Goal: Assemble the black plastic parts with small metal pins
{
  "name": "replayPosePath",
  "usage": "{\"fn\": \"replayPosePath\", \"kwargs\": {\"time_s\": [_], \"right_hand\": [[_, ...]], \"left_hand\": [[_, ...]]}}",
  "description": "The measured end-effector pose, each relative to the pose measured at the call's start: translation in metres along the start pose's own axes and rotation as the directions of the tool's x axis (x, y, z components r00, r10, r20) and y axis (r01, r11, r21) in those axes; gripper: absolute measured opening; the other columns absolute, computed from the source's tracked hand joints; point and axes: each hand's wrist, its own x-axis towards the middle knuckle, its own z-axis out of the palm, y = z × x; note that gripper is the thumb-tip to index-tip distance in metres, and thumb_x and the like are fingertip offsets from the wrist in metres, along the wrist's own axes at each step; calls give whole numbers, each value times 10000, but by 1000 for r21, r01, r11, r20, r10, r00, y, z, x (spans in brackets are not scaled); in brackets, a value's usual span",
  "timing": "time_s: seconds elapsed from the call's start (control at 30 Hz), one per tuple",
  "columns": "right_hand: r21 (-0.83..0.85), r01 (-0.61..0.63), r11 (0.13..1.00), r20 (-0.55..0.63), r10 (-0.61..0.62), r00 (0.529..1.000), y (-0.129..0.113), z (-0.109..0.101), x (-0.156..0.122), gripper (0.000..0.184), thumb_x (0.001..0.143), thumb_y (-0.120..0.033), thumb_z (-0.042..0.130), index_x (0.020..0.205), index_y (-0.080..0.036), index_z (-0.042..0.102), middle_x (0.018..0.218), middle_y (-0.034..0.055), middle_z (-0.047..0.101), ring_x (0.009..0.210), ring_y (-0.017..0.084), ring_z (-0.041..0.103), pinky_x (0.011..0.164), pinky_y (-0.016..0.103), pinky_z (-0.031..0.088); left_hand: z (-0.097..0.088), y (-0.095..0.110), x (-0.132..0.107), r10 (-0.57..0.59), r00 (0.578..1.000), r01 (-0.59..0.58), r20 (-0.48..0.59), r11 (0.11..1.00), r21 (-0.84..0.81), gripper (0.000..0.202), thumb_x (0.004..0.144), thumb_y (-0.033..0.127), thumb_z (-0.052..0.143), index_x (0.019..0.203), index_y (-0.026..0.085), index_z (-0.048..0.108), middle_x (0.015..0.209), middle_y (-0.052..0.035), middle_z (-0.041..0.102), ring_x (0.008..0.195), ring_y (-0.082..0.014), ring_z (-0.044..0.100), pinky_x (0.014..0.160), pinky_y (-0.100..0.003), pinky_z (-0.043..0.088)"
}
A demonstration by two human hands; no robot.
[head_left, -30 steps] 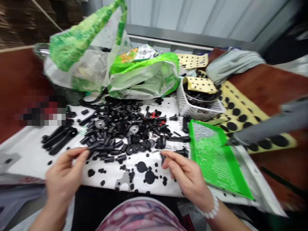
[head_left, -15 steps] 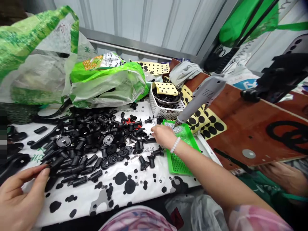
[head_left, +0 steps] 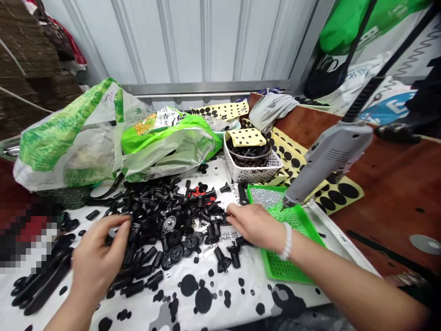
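Note:
A heap of small black plastic parts [head_left: 148, 207] lies on a white sheet with black spots. My left hand [head_left: 99, 253] is at the heap's left side, thumb and forefinger pinched together; whatever sits between them is hidden. Along the right edge of the heap, my right hand [head_left: 257, 225] has its fingers curled together by some black parts, and I cannot make out what they grip. Close by it stands a green perforated tray [head_left: 287, 271] with small silvery screws [head_left: 265, 196]. A grey electric screwdriver [head_left: 324, 161] hangs over the tray, tip down.
Behind the heap are green and white plastic bags [head_left: 168, 142] and a white basket [head_left: 253, 172] of dark parts. Yellow sheets with black dots [head_left: 339, 195] lie by a brown board [head_left: 389, 207]. Long black parts [head_left: 44, 280] rest at the left.
The view has shifted. My left hand has moved right and away from me, over the heap. My right hand stays by the heap's right edge. The screwdriver's tip has shifted rightward over the tray.

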Motion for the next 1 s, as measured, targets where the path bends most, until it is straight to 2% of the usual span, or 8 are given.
{"fn": "replayPosePath", "kwargs": {"time_s": [0.1, 0.23, 0.33, 0.47, 0.57, 0.7, 0.9, 1.0], "right_hand": [[97, 95, 991, -69, -88, 994, -9, 9, -33, 185, 954, -220, 386, 938, -141, 553, 658, 7, 619, 568, 130, 583, 553, 254, 420], [330, 254, 909, -391, -113, 914, -13, 34, -64, 173, 911, -173, 374, 908, -159, 547, 637, 19, 625, 530, 162, 586, 508, 279, 406], [431, 274, 860, -481, -38, 876, -11, 47, -81, 178, 897, -140, 374, 925, -184, 544, 716, 36, 656, 621, 175, 634, 562, 279, 459], [478, 272, 835, -503, 7, 864, -1, 55, -99, 225, 894, -131, 379, 1013, -188, 561, 779, 65, 656, 671, 191, 644, 573, 289, 502], [558, 282, 780, -516, 60, 855, 6, 61, -108, 249, 890, -116, 385, 1052, -184, 562, 826, 81, 649, 719, 194, 639, 604, 297, 526], [642, 326, 694, -557, 130, 820, 8, 62, -108, 219, 887, -103, 448, 1033, -190, 585, 822, 66, 646, 746, 184, 630, 633, 300, 530], [674, 437, 595, -659, 218, 720, -3, 41, -93, 202, 876, -84, 523, 1009, -187, 634, 883, 59, 605, 815, 146, 609, 685, 268, 514], [651, 458, 605, -678, 193, 710, -14, 34, -85, 186, 876, -89, 525, 1011, -168, 627, 878, 61, 605, 819, 149, 600, 698, 277, 504]], "left_hand": [[29, 46, 64, 68, 965, -87, 253, 994, 65, 234, 862, 402, 481, 903, 217, 620, 914, -29, 677, 848, -202, 626, 785, -310, 472], [87, 86, 126, 20, 872, -135, 489, 970, 200, 259, 883, 373, 534, 990, 152, 613, 970, -53, 652, 857, -185, 626, 785, -390, 506], [121, 99, 149, -58, 811, -138, 582, 948, 288, 303, 883, 330, 553, 1133, 158, 556, 1131, -80, 596, 951, -206, 608, 801, -416, 518], [138, 105, 159, -99, 752, -156, 652, 934, 322, 316, 879, 313, 562, 1156, 162, 545, 1155, -84, 584, 971, -215, 603, 803, -416, 520], [133, 107, 161, -71, 754, -172, 653, 938, 300, 305, 879, 317, 563, 1144, 165, 551, 1146, -78, 588, 965, -209, 604, 801, -412, 519], [103, 116, 144, 43, 805, -191, 592, 963, 190, 275, 867, 359, 546, 1044, 155, 599, 983, -84, 656, 898, -229, 632, 799, -394, 504], [42, 131, 44, 340, 767, -295, 544, 940, -171, 309, 860, 419, 489, 1088, 230, 579, 976, -17, 690, 879, -171, 648, 801, -269, 504], [23, 130, -3, 479, 779, -349, 404, 867, -355, 240, 864, 354, 523, 1055, 221, 578, 900, -19, 688, 800, -161, 652, 740, -267, 512]]}}
